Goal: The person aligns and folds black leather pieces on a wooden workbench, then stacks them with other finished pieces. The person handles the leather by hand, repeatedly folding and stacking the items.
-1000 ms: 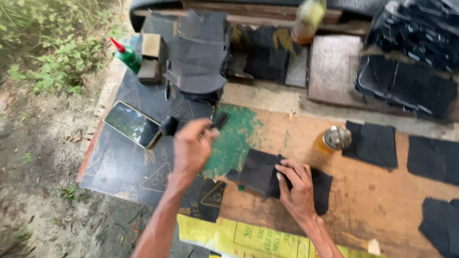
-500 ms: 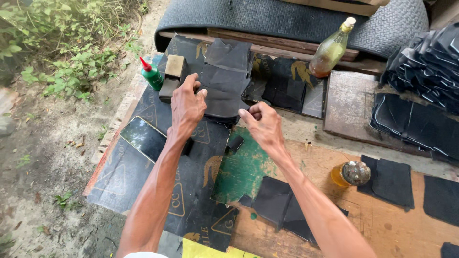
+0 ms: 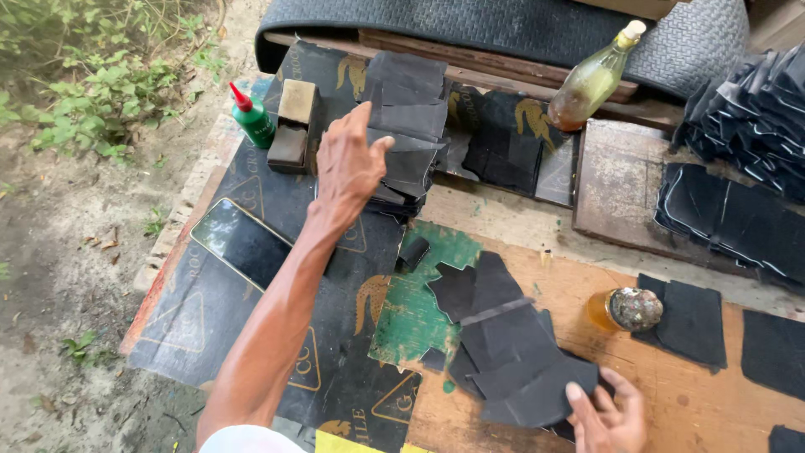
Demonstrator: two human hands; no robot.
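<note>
My left hand point(image 3: 348, 164) reaches out over the far-left part of the bench, fingers spread, resting against a stack of black leather pieces point(image 3: 408, 126). My right hand point(image 3: 608, 415) is at the near edge, its fingers pressing down on a fan of black cut pieces point(image 3: 511, 352) lying over a green cutting mat point(image 3: 415, 310). A small black scrap point(image 3: 412, 252) sits on the mat between the two piles. Neither hand has closed around anything.
A phone point(image 3: 241, 243) lies on the black sheet at left. A green glue bottle point(image 3: 251, 117) and wooden blocks point(image 3: 293, 126) stand behind it. An oil bottle point(image 3: 594, 80), a small open jar point(image 3: 625, 309), and more black pieces point(image 3: 738, 218) sit at the right.
My right hand has come back from the far stack to the near edge and now presses on the fanned pieces. My left hand stays at the far stack.
</note>
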